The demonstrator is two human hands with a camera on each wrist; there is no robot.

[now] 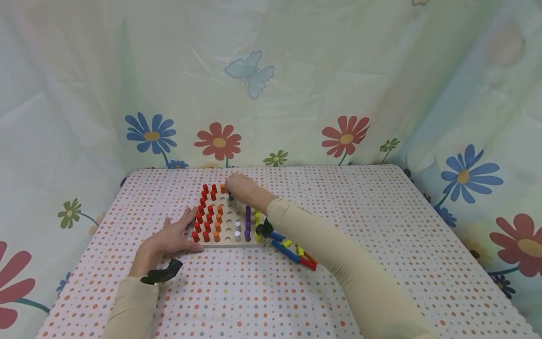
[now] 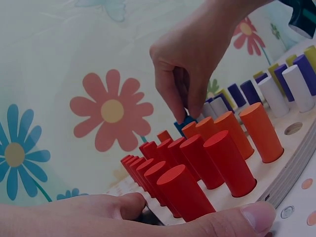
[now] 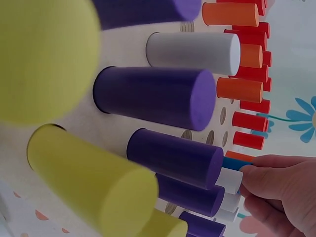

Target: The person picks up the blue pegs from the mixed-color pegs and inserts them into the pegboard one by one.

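A wooden pegboard (image 1: 230, 245) lies on the table with red pegs (image 2: 185, 195), orange pegs (image 2: 261, 132), white pegs (image 3: 195, 52), purple pegs (image 3: 153, 96) and yellow pegs (image 3: 84, 173) standing in rows. My left hand (image 1: 171, 238) rests at the board's left front corner, thumb along the front edge, fingers stretched along the left side. Over the far rows, my right hand (image 1: 245, 188) pinches a blue peg (image 2: 185, 123) between thumb and fingertips, beside the orange row. The peg's lower end is hidden in the left wrist view.
Right of the board, partly under the right forearm, lie loose blue pegs (image 1: 285, 251), yellow pegs (image 1: 300, 250) and a red peg (image 1: 307, 263). A dotted cloth (image 1: 237, 292) covers the table. A flowered curtain (image 1: 296, 94) hangs behind and at both sides.
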